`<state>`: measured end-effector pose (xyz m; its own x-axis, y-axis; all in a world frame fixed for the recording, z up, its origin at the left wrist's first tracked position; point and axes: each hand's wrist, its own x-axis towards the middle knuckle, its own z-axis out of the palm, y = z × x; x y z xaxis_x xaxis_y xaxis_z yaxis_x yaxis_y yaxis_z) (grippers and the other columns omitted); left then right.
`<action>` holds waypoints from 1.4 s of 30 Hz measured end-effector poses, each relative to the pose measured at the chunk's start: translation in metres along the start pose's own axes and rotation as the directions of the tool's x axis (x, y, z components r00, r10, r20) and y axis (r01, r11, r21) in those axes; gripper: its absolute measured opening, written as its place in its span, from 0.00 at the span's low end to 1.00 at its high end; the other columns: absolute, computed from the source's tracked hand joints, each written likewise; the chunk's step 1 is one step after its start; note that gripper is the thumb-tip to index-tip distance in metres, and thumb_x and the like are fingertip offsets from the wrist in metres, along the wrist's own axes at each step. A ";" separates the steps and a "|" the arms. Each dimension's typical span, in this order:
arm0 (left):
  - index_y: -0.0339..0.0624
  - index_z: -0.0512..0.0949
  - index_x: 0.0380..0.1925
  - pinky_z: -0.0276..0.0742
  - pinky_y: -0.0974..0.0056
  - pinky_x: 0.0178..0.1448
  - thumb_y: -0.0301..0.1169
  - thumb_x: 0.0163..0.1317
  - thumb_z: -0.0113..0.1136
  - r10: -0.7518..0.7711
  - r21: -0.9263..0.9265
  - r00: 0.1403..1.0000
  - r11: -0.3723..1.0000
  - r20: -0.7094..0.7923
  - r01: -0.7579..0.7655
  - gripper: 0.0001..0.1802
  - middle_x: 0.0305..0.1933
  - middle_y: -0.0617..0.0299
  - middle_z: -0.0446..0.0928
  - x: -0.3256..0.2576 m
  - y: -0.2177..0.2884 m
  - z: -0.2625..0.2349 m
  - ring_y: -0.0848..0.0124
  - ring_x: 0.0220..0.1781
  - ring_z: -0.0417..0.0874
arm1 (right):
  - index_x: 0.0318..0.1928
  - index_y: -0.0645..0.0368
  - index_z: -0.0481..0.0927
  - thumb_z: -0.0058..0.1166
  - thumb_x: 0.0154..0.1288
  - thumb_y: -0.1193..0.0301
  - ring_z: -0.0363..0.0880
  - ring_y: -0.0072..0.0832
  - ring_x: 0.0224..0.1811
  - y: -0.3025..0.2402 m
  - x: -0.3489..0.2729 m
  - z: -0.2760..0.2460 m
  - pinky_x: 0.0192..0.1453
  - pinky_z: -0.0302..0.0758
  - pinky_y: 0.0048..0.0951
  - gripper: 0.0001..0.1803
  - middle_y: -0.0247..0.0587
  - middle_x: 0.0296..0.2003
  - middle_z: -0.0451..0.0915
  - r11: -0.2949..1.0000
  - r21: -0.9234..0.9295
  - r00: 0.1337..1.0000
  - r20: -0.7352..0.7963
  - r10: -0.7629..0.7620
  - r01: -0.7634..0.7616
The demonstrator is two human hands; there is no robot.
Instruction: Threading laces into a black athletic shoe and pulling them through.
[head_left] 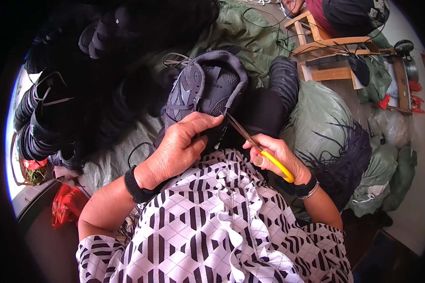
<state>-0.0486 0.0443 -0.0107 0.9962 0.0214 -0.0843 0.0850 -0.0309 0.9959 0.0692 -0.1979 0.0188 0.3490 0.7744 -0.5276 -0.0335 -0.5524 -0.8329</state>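
Note:
My left hand [184, 141] grips a dark grey sports shoe [205, 89] from below, thumb pressed on its side near the collar. The shoe's opening faces me and its laces hang loose at the left. My right hand [281, 158] holds small snips with a yellow handle [279, 166]; their thin metal blades [238, 128] reach to the shoe's edge beside my left thumb. Both wrists wear black bands. My black-and-white patterned top fills the lower middle.
A heap of black shoes [80, 94] lies at the left. Green sacks [326, 108] spread behind and to the right, with black shoe parts [283, 80] on them. A wooden stool [326, 45] and another person sit at the top right. A red bag [66, 205] lies lower left.

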 end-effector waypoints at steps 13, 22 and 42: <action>0.33 0.73 0.54 0.73 0.74 0.34 0.16 0.62 0.45 -0.206 -0.167 0.970 0.969 -0.127 0.183 0.19 0.46 0.61 0.73 -0.001 0.004 -0.003 0.79 0.28 0.75 | 0.41 0.60 0.74 0.64 0.58 0.69 0.65 0.11 0.19 0.043 -0.077 -0.019 0.23 0.63 0.17 0.15 0.24 0.21 0.68 0.958 -0.057 0.800 -0.566 0.199 -0.279; 0.36 0.73 0.56 0.74 0.76 0.31 0.19 0.64 0.49 -0.256 -0.199 0.962 0.952 -0.094 0.234 0.20 0.49 0.63 0.77 0.005 0.009 -0.006 0.83 0.26 0.73 | 0.47 0.62 0.76 0.69 0.49 0.66 0.76 0.28 0.36 0.227 -0.046 -0.056 0.40 0.73 0.31 0.25 0.41 0.32 0.78 0.932 0.164 0.617 -0.710 0.339 -0.324; 0.38 0.78 0.47 0.76 0.73 0.34 0.13 0.61 0.50 -0.509 -0.197 0.826 0.859 -0.240 0.472 0.16 0.44 0.61 0.74 0.002 0.042 -0.012 0.76 0.30 0.78 | 0.48 0.58 0.67 0.55 0.54 0.79 0.73 0.54 0.49 0.253 0.239 -0.203 0.50 0.72 0.49 0.20 0.55 0.46 0.71 0.819 -0.501 0.729 -0.666 -0.157 -0.281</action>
<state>-0.0436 0.0547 0.0314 0.7756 0.2731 -0.5691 0.5397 0.1809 0.8222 0.3347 -0.2153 -0.2842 0.8834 0.4465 -0.1427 0.3439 -0.8242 -0.4499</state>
